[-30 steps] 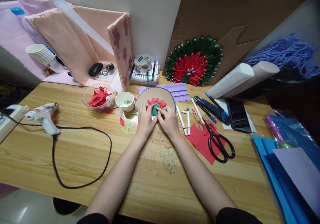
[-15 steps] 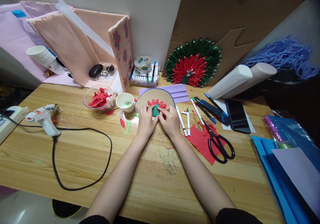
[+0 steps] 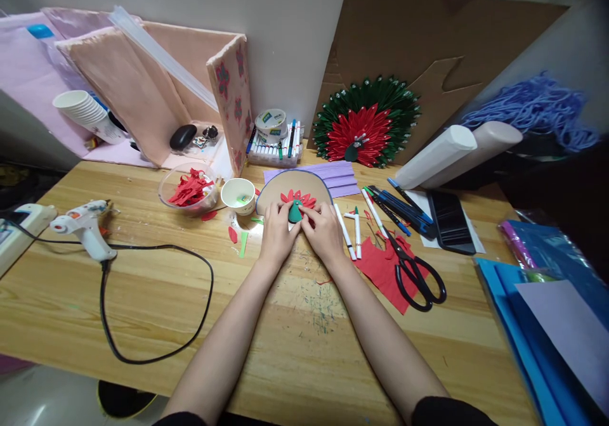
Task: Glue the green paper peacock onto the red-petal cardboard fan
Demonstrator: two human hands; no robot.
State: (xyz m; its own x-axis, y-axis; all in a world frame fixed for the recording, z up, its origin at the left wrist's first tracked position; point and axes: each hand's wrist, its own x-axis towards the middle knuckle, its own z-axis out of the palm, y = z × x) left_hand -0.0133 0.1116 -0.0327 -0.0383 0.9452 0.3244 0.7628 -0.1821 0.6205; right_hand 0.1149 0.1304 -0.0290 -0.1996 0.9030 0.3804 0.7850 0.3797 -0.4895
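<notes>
A rounded cardboard piece with a dark blue edge lies at the middle of the table, red paper petals fanned out on it. Below the petals sits a small green drop-shaped piece with a tiny pale dot near its top. From the left, my left hand has its fingers closed on the green piece. My right hand is closed too, thumb and forefinger pressing the piece's right side. Both palms hide the lower edge of the cardboard.
Left of my hands are a paper cup, a bowl of red scraps and a white glue gun with a looping cord. Markers, red felt-like sheet and black-handled scissors lie on the right. A red-green peacock-like fan stands behind.
My hands stay on the green piece, with the fingers shifted very slightly. The view has tilted a little; nothing else has visibly moved.
</notes>
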